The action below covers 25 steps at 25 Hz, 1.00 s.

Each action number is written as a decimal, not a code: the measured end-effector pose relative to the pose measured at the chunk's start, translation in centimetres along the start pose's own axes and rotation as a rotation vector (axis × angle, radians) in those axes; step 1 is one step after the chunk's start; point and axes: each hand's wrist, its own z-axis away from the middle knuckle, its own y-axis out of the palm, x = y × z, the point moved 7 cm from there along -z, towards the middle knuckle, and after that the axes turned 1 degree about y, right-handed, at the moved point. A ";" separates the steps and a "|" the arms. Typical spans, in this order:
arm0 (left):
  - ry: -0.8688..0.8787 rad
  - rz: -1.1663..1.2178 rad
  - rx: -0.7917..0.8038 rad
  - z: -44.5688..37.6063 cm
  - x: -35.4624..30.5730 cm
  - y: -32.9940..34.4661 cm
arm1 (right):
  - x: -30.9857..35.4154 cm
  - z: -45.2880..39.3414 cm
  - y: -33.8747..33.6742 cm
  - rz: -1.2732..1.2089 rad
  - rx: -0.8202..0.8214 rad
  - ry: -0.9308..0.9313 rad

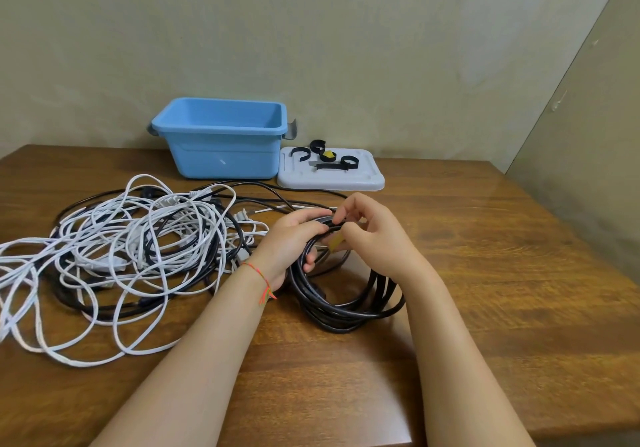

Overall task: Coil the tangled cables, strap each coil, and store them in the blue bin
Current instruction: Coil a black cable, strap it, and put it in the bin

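Note:
A coil of black cable (341, 311) hangs in front of me over the wooden table (485, 238). My left hand (294, 242) grips the top of the coil. My right hand (370, 235) pinches a strap with a yellowish tab (335, 241) at the top of the coil. A tangle of white and black cables (138, 249) lies to the left. The empty blue bin (221, 138) stands at the back by the wall. Several black straps (327, 157) lie on the grey lid (367, 178) right of the bin.
Walls close the table at the back and at the right. Loose white loops reach the table's left edge and towards its front. Bare wood shows at the right and in front of the coil.

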 end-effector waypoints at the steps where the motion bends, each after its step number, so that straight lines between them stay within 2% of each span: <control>1: -0.005 0.006 0.001 0.0 0.0 0.0 | -0.1 0.0 0.2 -0.015 0.007 0.006; 6: -0.009 0.034 0.005 0.1 -0.1 0.1 | 0.1 0.0 0.2 0.015 -0.038 -0.056; 12: -0.001 0.072 0.008 -0.1 -0.1 0.1 | 1.7 -0.3 -1.4 0.275 -0.143 -0.160; 17: 0.041 -0.001 0.014 0.2 -0.2 0.1 | 3.2 -2.5 -0.9 0.514 -0.069 -0.261; 25: 0.074 0.007 -0.024 0.3 -0.3 0.3 | 2.7 -4.8 -0.6 0.542 -0.020 -0.253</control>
